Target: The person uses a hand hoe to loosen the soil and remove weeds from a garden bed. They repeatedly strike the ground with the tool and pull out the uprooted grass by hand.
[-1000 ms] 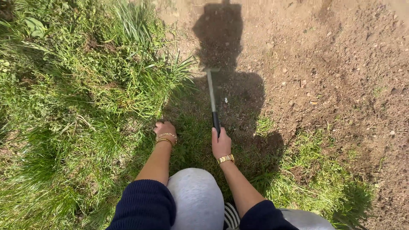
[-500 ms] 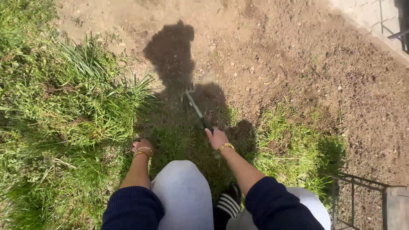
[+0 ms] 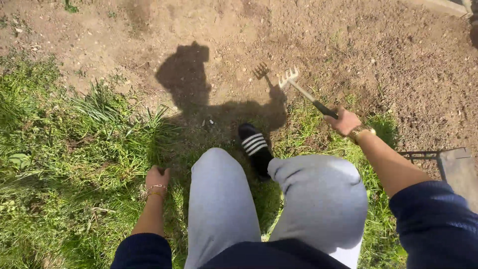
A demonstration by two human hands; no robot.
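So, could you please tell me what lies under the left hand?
The left hand presses into green grass beside the grey trouser leg. Blades surround it; the ground directly beneath the palm is covered.

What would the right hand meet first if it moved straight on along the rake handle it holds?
Probably bare soil: the right hand points its hand rake up-left over open dirt; depth is unclear.

2 hands in view: left hand (image 3: 157, 177), right hand (image 3: 343, 121). 1 hand rake (image 3: 304, 92), 5 tines as far as visible. 1 rake shadow (image 3: 261, 70) on soil. 1 black slide sandal (image 3: 255, 148) with 3 white stripes. 2 wrists with gold bands. 2 grey-clad knees.
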